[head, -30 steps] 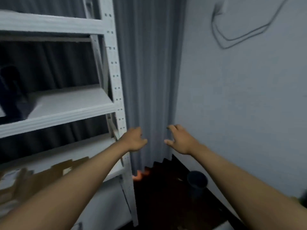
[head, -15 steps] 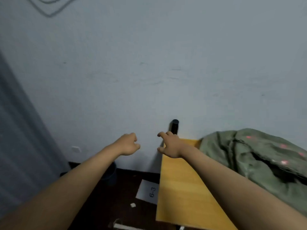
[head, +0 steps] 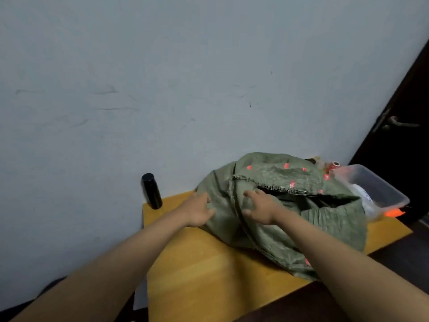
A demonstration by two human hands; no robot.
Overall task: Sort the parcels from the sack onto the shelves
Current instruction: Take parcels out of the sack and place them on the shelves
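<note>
A crumpled green woven sack (head: 290, 212) with pink marks lies on the yellow wooden table (head: 209, 270), its dark mouth facing right. My left hand (head: 198, 211) reaches out beside the sack's left edge, fingers loosely bent, holding nothing. My right hand (head: 261, 206) hovers over the sack's top near the frayed seam, fingers spread and empty. No parcels are visible; the sack's inside is dark. The shelves are out of view.
A black cylindrical bottle (head: 151, 191) stands at the table's back left corner by the pale wall. A clear plastic bin (head: 380, 189) with orange clips sits behind the sack at the right. A dark door (head: 404, 135) with a handle fills the right edge.
The view has swung right from the shelf rack, past the wall corner, to the table. Both empty hands have come over the sack.
</note>
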